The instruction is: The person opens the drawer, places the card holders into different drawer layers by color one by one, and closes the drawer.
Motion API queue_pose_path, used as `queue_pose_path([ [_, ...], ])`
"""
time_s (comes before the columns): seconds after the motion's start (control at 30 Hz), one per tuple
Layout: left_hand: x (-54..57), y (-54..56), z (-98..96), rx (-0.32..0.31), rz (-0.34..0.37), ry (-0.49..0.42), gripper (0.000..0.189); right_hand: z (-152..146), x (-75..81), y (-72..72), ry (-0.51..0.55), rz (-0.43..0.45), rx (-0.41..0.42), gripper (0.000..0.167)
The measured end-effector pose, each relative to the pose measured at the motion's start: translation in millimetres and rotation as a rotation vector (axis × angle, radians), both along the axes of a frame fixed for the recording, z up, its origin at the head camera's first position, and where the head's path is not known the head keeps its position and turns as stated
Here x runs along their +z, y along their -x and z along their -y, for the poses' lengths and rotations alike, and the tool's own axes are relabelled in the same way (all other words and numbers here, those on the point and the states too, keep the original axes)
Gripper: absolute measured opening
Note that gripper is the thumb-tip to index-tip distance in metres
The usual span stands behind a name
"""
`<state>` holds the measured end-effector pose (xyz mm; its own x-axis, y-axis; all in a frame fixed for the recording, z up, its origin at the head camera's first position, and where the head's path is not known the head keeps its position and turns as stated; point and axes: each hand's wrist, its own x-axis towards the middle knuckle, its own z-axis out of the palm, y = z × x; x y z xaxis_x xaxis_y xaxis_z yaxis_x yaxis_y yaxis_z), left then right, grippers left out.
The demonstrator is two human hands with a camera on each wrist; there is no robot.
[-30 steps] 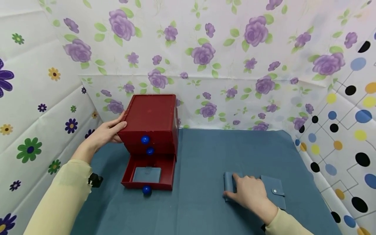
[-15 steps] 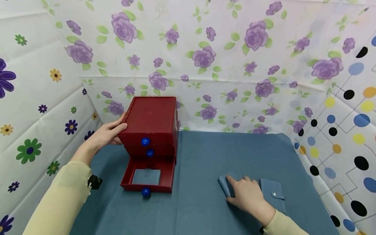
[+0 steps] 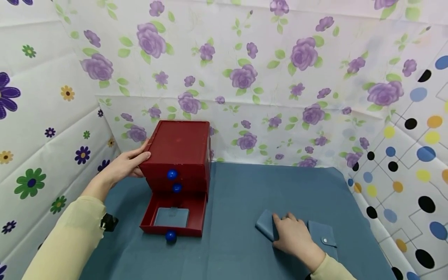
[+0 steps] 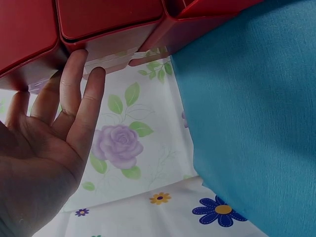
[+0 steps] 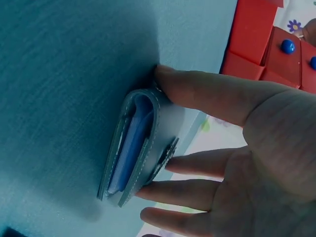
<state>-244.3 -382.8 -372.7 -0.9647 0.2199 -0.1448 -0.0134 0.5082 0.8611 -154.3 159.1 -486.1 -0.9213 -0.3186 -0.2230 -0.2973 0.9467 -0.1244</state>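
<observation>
A red drawer box (image 3: 178,144) with blue round knobs stands at the left, its bottom drawer (image 3: 190,231) pulled out. Inside that drawer lies a blue-grey card holder (image 3: 171,217). My left hand (image 3: 120,167) rests on the box's left side, thumb over the top edge. In the left wrist view its fingers (image 4: 74,84) are nearly straight against the red wall. On the right, my right hand (image 3: 295,237) pinches a folded card holder (image 5: 143,143) between thumb and fingertips. It stands on edge close over the cloth, clear sleeves showing at its open side.
Just right of my right hand lies another card holder (image 3: 322,235) with a snap strap. Blue cloth (image 3: 234,198) covers the table. Floral sheets (image 3: 224,128) hang behind, with patterned sheets at both sides.
The right hand's card holder has turned and shifted slightly left, away from the one beside it. My left hand stays on the box. The head view has tilted up a little.
</observation>
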Motion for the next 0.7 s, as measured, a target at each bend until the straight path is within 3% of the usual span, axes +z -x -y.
queue_pose_path([
  [0.3,1.1,-0.8,1.4,0.009,0.006,-0.011,0.073,0.9,2.6,2.7,0.057,0.035,0.013,0.076],
  [0.7,-2.0,-1.0,0.2,-0.002,0.003,-0.03,0.074,0.7,0.0,4.9,0.057,0.095,-0.061,0.082],
])
